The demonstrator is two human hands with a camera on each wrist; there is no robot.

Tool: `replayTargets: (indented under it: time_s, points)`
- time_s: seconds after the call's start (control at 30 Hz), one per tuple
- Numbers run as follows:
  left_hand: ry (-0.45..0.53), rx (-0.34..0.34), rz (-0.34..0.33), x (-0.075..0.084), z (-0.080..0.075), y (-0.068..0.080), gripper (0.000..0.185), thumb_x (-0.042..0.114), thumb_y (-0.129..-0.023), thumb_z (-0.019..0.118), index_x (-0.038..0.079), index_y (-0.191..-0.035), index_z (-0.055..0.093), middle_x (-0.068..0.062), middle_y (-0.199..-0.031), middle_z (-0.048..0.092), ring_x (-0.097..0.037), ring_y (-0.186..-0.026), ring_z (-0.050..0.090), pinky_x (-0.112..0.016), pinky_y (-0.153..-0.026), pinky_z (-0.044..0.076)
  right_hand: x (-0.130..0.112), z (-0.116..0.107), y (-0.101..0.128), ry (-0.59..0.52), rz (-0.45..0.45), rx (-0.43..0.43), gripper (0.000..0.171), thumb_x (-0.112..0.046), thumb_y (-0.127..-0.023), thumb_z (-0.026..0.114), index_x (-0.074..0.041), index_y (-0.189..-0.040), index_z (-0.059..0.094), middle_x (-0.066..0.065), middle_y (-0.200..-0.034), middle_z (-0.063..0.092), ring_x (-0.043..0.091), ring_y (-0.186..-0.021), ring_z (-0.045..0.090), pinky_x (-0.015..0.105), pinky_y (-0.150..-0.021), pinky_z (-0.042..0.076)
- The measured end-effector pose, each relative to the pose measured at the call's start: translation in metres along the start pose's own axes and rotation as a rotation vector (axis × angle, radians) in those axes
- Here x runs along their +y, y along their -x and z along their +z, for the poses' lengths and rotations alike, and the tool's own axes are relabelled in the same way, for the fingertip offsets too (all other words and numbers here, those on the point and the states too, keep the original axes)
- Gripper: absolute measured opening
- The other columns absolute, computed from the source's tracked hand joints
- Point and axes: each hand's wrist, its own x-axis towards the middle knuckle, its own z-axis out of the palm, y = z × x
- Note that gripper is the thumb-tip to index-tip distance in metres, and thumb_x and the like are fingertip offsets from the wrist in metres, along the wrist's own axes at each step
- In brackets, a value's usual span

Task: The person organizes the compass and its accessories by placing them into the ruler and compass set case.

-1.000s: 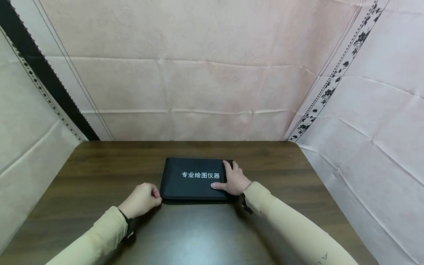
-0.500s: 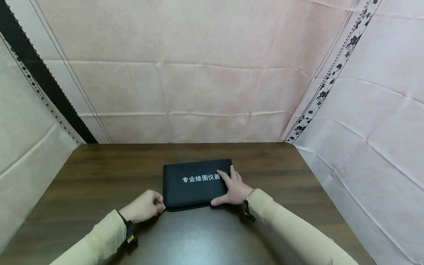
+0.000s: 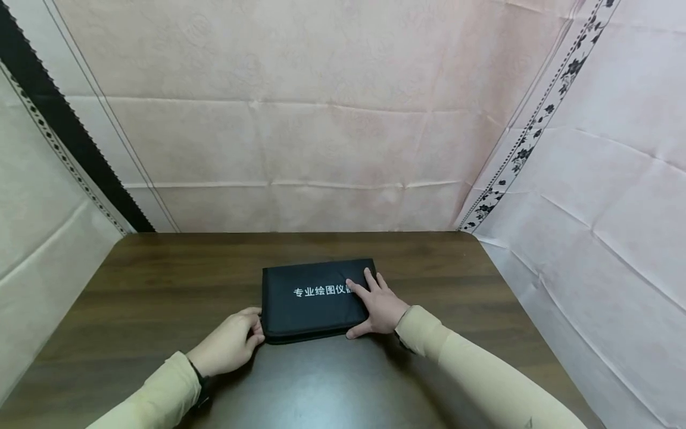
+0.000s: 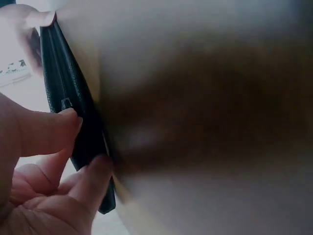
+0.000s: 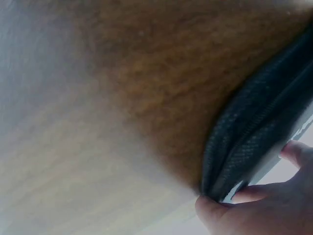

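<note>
A black zipped case (image 3: 316, 313) with white Chinese lettering lies flat on the table, its left end turned slightly toward me. At its near left corner, my left hand (image 3: 230, 342) has its fingers curled. The left wrist view shows the thumb and a finger of that hand pinching at the zipper pull (image 4: 67, 103), whose tab is mostly covered; another fingertip touches the case's lower edge. My right hand (image 3: 379, 310) rests with spread fingers on the right end of the case, covering the last character. Its thumb lies at the near edge.
The dark wooden table (image 3: 177, 274) has rounded far corners. Pale cloth (image 3: 300, 143) hangs behind it and along both sides, with a black strip at left and a floral border at right. Dark bands circle both wrists below the sleeves.
The case has turned, its left end coming toward me. My right hand has shifted nearer with it. My left hand has opened from a tighter pinch and reaches a little farther along the left side.
</note>
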Motion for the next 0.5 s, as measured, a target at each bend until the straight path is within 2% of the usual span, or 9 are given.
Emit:
replayTargets:
  time_s: [0.1,0.23,0.37,0.5]
  points:
    - [0.003,0.001,0.014,-0.0023,0.0020,0.0002,0.028,0.000,-0.088,0.066,0.016,-0.071,0.050,-0.025,-0.125,0.056,-0.039,-0.122,0.050,-0.049,-0.097,0.042,0.0011,0.0033,0.0014,-0.014,-0.001,0.002,0.113,-0.075,-0.063,0.072,-0.030,-0.154,0.021,0.021,-0.159,0.002,0.050,-0.141,0.006,0.058,-0.102,0.034]
    - [-0.001,0.070,0.035,-0.0059,0.0085,0.0010,0.027,-0.003,-0.088,0.063,0.014,-0.072,0.050,-0.022,-0.118,0.058,-0.037,-0.115,0.055,-0.046,-0.093,0.046,0.0013,0.0051,0.0024,-0.031,0.005,0.014,0.110,-0.074,-0.065,0.071,-0.032,-0.154,0.023,0.020,-0.159,0.004,0.050,-0.141,0.006,0.057,-0.100,0.036]
    - [-0.032,0.139,0.029,-0.0048,0.0066,0.0000,0.024,-0.004,-0.086,0.063,0.012,-0.073,0.052,-0.019,-0.108,0.060,-0.033,-0.102,0.060,-0.044,-0.085,0.049,-0.0010,0.0041,0.0008,-0.029,0.019,0.014,0.108,-0.075,-0.066,0.070,-0.033,-0.154,0.023,0.020,-0.159,0.005,0.049,-0.141,0.007,0.057,-0.100,0.036]
    - [-0.047,0.121,-0.025,-0.0005,-0.0001,-0.0027,0.025,-0.002,-0.083,0.064,0.011,-0.067,0.051,-0.008,-0.087,0.056,-0.020,-0.078,0.055,-0.036,-0.070,0.048,-0.0024,0.0042,0.0005,-0.025,0.030,0.010,0.107,-0.076,-0.066,0.068,-0.034,-0.154,0.022,0.019,-0.159,0.004,0.048,-0.141,0.006,0.057,-0.100,0.037]
